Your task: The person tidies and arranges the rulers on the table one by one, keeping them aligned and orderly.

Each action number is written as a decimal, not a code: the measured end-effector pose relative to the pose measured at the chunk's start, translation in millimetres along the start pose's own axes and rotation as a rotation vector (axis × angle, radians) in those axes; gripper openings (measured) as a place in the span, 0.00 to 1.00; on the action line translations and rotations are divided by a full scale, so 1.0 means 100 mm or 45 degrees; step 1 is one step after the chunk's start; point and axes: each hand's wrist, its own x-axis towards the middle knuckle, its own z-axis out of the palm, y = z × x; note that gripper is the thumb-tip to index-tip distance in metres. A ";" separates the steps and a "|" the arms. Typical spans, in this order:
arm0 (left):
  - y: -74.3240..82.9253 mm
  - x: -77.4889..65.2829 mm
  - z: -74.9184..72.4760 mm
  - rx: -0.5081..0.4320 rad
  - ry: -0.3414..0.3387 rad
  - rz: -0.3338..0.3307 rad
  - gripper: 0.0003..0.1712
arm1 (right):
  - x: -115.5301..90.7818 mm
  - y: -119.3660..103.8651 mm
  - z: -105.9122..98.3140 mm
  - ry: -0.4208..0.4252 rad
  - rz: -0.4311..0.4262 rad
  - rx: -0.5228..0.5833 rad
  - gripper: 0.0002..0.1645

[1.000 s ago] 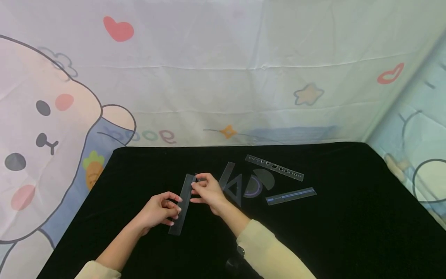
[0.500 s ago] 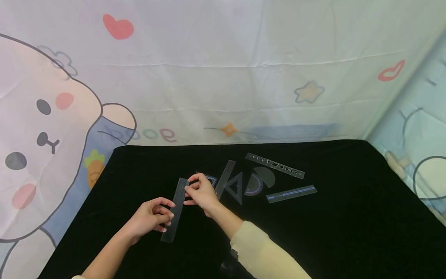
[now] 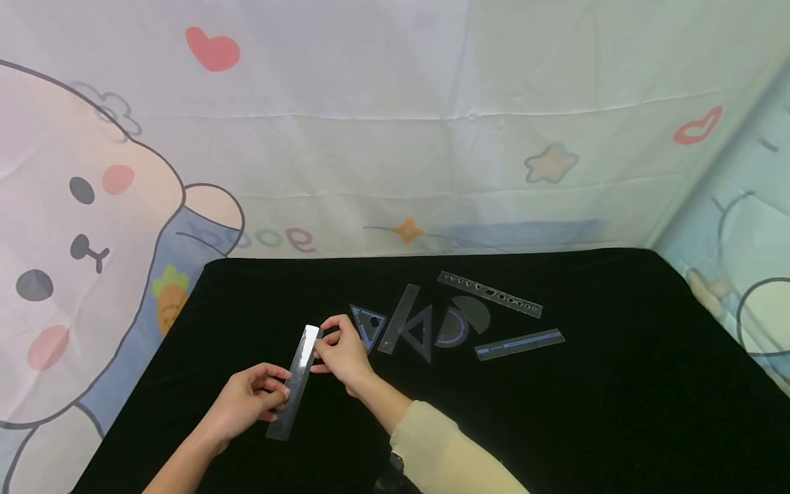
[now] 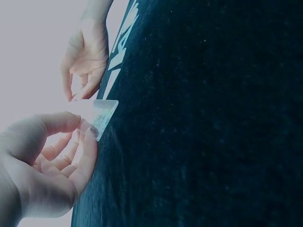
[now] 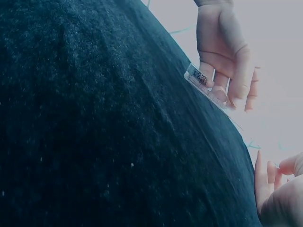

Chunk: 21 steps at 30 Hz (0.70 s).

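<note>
A clear ruler [image 3: 294, 387] is held between both hands, slanting up to the right in the head view, with a bright glare along its far half. My left hand [image 3: 249, 400] pinches its left edge, thumb and fingertips on the plastic. Near the far end, my right hand [image 3: 343, 351] pinches the right edge. From the left wrist, the near end of the ruler [image 4: 106, 111] shows small printing and sticks out past the left fingertips. In the right wrist view the left hand [image 5: 225, 47] has its fingers behind the printed end, while the right hand [image 5: 286, 194] is cut off by the frame.
On the black cloth [image 3: 586, 425], a blue-marked triangle [image 3: 358, 317] lies just beyond my right hand. To its right are another ruler [image 3: 400, 319], a plain set square [image 3: 410, 332], a protractor [image 3: 453, 328], a half-disc [image 3: 476, 317], a stencil ruler [image 3: 453, 279] and a blue-striped ruler [image 3: 521, 345].
Both hands have moved left and nearer, carrying the ruler. The blue-marked triangle, earlier mostly behind my right hand, is now uncovered. Glare has appeared on the ruler.
</note>
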 end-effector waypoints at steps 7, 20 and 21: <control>-0.09 -0.03 -0.03 0.063 0.110 -0.003 0.17 | 0.01 0.05 0.12 0.064 -0.014 -0.052 0.18; -0.18 -0.10 -0.13 0.089 0.198 -0.035 0.16 | 0.00 0.09 0.23 -0.037 0.003 -0.084 0.16; -0.18 -0.11 -0.14 0.091 0.202 -0.035 0.16 | 0.00 0.09 0.23 -0.058 0.011 -0.076 0.16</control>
